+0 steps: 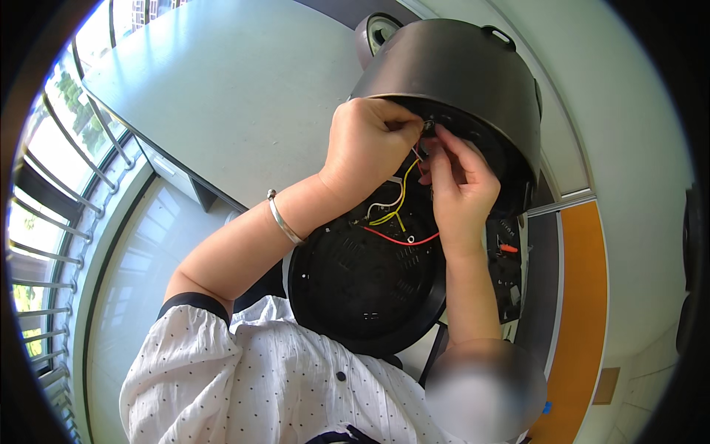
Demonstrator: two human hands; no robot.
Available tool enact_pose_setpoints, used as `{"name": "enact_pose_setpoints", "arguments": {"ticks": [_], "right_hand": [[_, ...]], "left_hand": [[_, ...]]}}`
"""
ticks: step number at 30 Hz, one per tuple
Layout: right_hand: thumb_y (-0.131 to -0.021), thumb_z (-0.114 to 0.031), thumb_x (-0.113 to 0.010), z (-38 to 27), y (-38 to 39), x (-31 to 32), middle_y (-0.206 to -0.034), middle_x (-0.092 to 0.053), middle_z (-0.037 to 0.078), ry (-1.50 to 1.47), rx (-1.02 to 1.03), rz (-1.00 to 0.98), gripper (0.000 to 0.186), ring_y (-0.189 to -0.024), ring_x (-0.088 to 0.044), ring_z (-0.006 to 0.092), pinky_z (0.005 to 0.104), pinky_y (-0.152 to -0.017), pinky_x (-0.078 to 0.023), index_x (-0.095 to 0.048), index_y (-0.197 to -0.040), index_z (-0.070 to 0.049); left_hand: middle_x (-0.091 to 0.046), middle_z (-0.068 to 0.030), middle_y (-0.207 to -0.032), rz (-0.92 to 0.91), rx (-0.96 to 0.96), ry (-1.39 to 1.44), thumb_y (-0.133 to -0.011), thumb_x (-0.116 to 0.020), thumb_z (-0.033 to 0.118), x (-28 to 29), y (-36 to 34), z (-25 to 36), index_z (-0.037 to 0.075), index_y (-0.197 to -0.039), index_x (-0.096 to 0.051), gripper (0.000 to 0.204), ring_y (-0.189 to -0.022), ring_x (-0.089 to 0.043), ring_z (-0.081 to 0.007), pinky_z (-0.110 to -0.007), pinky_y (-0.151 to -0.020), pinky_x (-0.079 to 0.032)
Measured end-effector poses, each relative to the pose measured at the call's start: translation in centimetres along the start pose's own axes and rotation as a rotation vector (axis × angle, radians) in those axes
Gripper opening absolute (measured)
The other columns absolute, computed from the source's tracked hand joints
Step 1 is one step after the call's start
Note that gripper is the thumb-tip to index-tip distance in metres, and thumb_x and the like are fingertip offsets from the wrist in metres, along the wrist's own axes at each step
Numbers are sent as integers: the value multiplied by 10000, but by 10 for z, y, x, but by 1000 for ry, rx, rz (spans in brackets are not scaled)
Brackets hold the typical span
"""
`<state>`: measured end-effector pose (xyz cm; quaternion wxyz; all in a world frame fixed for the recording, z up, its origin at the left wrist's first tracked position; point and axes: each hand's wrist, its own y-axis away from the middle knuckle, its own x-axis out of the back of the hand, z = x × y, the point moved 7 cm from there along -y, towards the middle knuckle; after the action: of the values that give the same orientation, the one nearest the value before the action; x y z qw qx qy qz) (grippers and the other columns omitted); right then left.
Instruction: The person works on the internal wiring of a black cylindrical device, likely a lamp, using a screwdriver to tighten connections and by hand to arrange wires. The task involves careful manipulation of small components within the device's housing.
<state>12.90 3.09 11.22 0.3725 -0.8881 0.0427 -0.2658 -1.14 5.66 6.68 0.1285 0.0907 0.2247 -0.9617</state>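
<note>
The dark grey body of an electric cooker (451, 63) lies on its side on the table, its open underside facing me. Below it, a round black vented base (362, 288) rests by my lap. Yellow (403, 192), white and red wires (403, 242) run between the two parts. My left hand (366, 144) pinches at the rim of the underside, seemingly on a wire beside a small metal piece. My right hand (466, 181) reaches into the same spot, thumb and fingers closed together; what they hold is hidden by the hand and the dark interior.
A pale tabletop (222, 89) stretches to the left. Behind the cooker stands a rounded part with a dial-like disc (379, 33). To the right lies a black tray (510, 281) with small items, one orange-red. An orange cabinet panel (580, 296) and a barred window (55, 214) flank me.
</note>
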Motion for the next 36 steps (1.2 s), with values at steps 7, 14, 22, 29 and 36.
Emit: {"name": "enact_pose_setpoints", "arguments": {"ticks": [7,14,22,29,36], "right_hand": [[-772,-2,-639,0,-5,1,-662,-638,85,66,-144,84,81,-542,-585,89,219,-500,-465,-642,-843,37],[-750,2,-644,-10,-1,-4,-681,-619,117,292,188,103,63,-528,-598,221,273,-485,-467,-641,-813,5],[-742,24,-641,-15,-3,-6,-668,-602,114,269,260,86,88,-517,-583,215,278,-470,-454,-639,-830,9],[-752,27,-612,-23,1,-6,-710,-609,118,346,319,60,132,-535,-588,225,282,-489,-467,-644,-879,13],[-773,67,-576,-29,4,-10,-768,-633,82,436,329,-15,224,-557,-565,90,207,-501,-449,-647,-978,10]], "left_hand": [[-628,-91,-617,30,-171,-140,-698,-660,43,1,1,10,-18,-745,-671,78,-534,-554,-111,-235,-483,-429],[-594,-119,-626,138,-575,-308,-641,-639,33,0,14,29,31,-669,-652,31,-563,-582,-280,-336,-507,-464],[-570,-107,-600,149,-538,-258,-621,-618,10,-1,14,28,26,-639,-629,26,-545,-564,-269,-347,-499,-455],[-556,-64,-613,119,-794,-563,-633,-631,12,-9,21,43,58,-668,-631,57,-539,-549,-249,-325,-492,-455],[-567,-48,-692,-13,-807,-744,-643,-609,58,-17,24,45,52,-691,-614,49,-594,-546,-231,-324,-513,-460]]}}
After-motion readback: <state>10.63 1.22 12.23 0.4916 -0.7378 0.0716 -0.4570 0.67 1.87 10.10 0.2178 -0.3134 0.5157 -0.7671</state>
